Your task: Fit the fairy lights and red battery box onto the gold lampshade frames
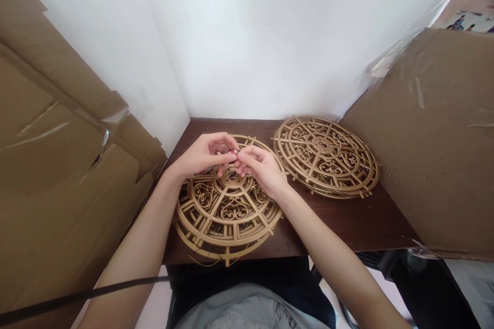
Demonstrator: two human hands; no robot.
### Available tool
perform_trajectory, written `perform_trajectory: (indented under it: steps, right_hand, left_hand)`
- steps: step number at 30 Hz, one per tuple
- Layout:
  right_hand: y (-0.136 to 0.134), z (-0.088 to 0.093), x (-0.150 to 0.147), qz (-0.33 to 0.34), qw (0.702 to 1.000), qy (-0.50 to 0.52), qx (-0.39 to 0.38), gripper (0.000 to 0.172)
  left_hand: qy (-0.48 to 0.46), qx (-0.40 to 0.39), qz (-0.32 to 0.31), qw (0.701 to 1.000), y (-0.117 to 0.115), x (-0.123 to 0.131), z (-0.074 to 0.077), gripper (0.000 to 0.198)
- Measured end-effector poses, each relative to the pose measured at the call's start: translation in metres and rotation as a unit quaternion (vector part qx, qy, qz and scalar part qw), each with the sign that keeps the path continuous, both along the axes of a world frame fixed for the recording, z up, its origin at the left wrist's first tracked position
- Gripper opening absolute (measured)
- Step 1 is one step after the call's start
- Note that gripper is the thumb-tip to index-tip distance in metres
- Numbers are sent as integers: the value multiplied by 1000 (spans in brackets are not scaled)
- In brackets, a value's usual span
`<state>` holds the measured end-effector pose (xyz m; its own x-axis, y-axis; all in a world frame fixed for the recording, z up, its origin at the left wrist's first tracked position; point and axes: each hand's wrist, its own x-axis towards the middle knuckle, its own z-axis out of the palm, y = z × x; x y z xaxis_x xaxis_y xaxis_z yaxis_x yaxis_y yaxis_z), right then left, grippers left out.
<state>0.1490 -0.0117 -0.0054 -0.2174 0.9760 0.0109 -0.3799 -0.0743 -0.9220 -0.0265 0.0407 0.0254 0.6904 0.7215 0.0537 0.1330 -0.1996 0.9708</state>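
On my feed the left hand [204, 155] and right hand [264, 168] both pinch what looks like a tiny red-and-white bit [235, 151], up above the left gold stack [236, 241]. If either pinch slips, I reckon it could drop through the open lattice. There's also the right stack [322, 146], plus cardboard [436, 139] on 2 sides, and the fingertips mostly block my view.

Two hands [205, 154] [264, 168], one small red piece [233, 152], two golden disc stacks [234, 209] [322, 148], one tabletop [343, 218]
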Motion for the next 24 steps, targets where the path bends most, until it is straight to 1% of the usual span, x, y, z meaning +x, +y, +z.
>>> perform_trajectory:
  steps: [10,16,24]
  right_hand:
    - [-1,1,-2,-22,1000,-4,-2,22]
    - [-1,1,-1,-17,1000,-10,5,21]
    - [1,-5,0,-9,1000,-5,18,22]
  left_hand:
    - [6,-2,9,1000,-1,0,1,27]
    - [14,1,14,1000,-2,1,2,29]
    - [10,6,10,1000,-1,1,-1,27]
